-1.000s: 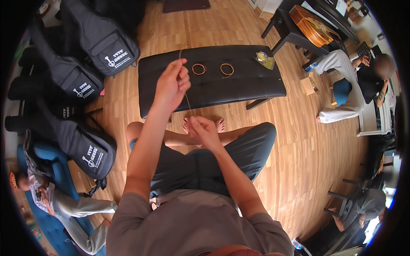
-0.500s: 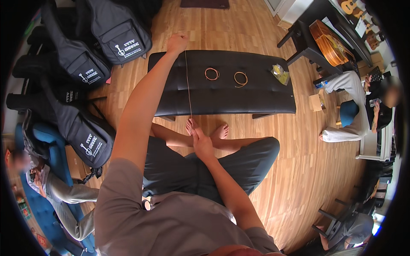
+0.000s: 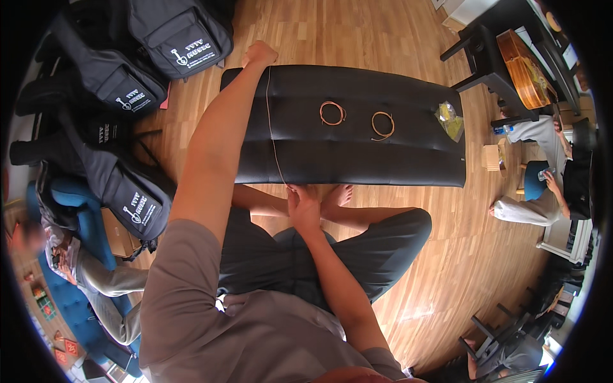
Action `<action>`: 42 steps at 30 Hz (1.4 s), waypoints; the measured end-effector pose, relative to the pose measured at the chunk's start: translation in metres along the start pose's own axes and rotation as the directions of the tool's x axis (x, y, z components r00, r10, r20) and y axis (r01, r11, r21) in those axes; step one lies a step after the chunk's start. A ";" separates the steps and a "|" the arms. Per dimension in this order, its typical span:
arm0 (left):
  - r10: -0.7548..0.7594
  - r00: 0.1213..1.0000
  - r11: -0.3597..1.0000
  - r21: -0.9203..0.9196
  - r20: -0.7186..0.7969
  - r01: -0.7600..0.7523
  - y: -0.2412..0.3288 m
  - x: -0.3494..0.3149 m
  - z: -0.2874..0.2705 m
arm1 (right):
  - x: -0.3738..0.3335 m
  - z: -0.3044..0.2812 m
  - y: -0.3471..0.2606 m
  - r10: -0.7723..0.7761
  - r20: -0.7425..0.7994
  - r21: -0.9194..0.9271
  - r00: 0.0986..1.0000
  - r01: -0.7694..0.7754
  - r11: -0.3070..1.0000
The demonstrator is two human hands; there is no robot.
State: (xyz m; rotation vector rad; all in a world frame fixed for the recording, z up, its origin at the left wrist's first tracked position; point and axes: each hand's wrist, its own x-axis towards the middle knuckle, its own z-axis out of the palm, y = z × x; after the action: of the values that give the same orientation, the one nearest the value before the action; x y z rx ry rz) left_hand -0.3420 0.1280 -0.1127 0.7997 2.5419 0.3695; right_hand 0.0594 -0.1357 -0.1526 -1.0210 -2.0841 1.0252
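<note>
Both hands grip one thin wire string (image 3: 273,137) drawn taut over the black padded bench (image 3: 396,163); the left hand (image 3: 260,53) is a closed fist around the string's far end, beyond the bench's far left corner; the right hand (image 3: 301,203) pinches the near end just off the bench's near edge, above bare feet; on the bench's smooth tufted top lie two small coiled strings (image 3: 332,113), round and coppery, and towards its right end a crinkled yellow-green packet (image 3: 450,120); black fabric guitar bags (image 3: 128,96) lie left of the bench; since half a second ago the left arm has stretched further, lengthening the string.
</note>
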 end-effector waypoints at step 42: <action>0.793 0.609 0.551 -0.401 -0.023 -0.732 -0.052 -0.385 -0.001 | -0.055 -0.067 -0.055 0.035 0.199 0.009 0.979 -0.037 0.999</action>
State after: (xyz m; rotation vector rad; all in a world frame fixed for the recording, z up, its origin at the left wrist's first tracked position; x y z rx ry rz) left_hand -0.0855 -0.1418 -0.0024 1.6812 1.7226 0.9854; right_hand 0.1185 -0.1784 -0.0812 -0.9880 -2.2220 1.2003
